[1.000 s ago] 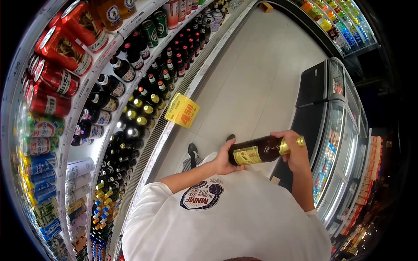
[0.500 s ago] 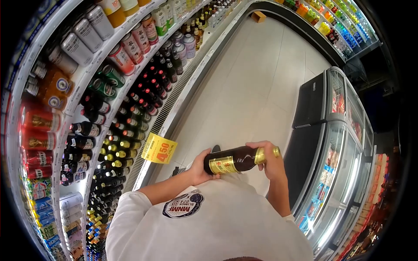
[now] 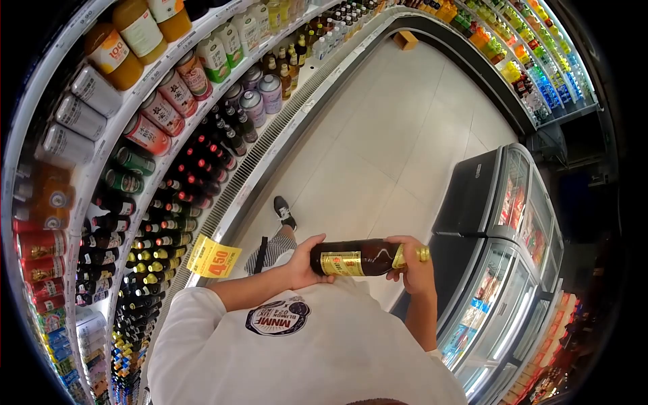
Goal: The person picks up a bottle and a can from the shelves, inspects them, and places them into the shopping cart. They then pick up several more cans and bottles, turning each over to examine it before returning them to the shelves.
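A dark brown beer bottle (image 3: 358,258) with a gold label and gold foil on its neck lies sideways across the front of my body. My left hand (image 3: 305,262) is wrapped round its base end. At the neck, my right hand (image 3: 412,265) is closed, and the gold-capped top pokes out beyond the fingers. The label faces up towards me; the underside is hidden.
Shelves of bottles (image 3: 202,172) and cans (image 3: 162,115) curve along the left, with a yellow price sign (image 3: 214,257) at their edge. Glass-topped freezers (image 3: 499,270) stand on the right. Tiled floor (image 3: 364,148) stretches between them, and a small box (image 3: 405,40) lies at the far end.
The shelves and freezers have shifted in view as I move along the aisle. A leg and shoe now show below. Both hands keep hold of the bottle, now more level.
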The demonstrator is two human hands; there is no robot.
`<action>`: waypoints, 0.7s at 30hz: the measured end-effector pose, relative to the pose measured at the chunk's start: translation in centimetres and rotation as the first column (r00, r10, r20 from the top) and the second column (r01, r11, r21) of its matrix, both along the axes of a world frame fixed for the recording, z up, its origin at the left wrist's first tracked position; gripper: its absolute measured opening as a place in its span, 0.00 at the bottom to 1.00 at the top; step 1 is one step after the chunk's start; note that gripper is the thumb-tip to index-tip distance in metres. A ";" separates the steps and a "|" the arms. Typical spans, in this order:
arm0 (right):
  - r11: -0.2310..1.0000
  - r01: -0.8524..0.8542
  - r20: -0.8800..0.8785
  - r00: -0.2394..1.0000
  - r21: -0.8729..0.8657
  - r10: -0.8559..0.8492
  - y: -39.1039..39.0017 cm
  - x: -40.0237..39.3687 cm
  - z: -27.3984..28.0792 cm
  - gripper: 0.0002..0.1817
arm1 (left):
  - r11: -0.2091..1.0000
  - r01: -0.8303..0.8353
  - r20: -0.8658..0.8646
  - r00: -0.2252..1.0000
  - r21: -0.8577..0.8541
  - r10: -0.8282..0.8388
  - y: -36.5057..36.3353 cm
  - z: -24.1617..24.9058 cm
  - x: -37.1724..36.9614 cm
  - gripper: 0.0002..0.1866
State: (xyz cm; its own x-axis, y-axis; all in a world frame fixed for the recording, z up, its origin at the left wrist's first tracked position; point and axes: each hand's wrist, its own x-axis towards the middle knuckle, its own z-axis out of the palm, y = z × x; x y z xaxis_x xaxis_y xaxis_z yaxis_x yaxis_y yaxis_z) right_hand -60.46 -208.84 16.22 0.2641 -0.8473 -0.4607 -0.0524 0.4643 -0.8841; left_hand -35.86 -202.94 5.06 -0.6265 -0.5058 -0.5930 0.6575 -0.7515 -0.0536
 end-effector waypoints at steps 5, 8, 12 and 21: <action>0.949 0.316 -0.017 0.949 0.015 -0.315 -7.9 3.0 -1.1 0.18 | 0.994 -0.007 -0.060 0.998 -0.114 0.000 -9.9 -1.0 2.2 0.26; 0.911 0.412 0.001 0.911 -0.005 -0.412 -12.8 4.8 0.2 0.18 | 0.979 -0.034 0.018 0.999 -0.202 0.038 -16.2 0.9 4.2 0.24; 0.850 0.517 0.046 0.856 -0.098 -0.515 -20.5 8.1 0.1 0.16 | 0.941 -0.041 0.206 0.972 -0.335 0.115 -22.3 0.8 7.9 0.24; 0.940 0.342 -0.057 0.938 -0.008 -0.342 -41.3 13.1 -5.1 0.20 | 0.852 -0.516 0.479 0.727 -0.089 0.491 -24.0 -4.1 20.8 0.18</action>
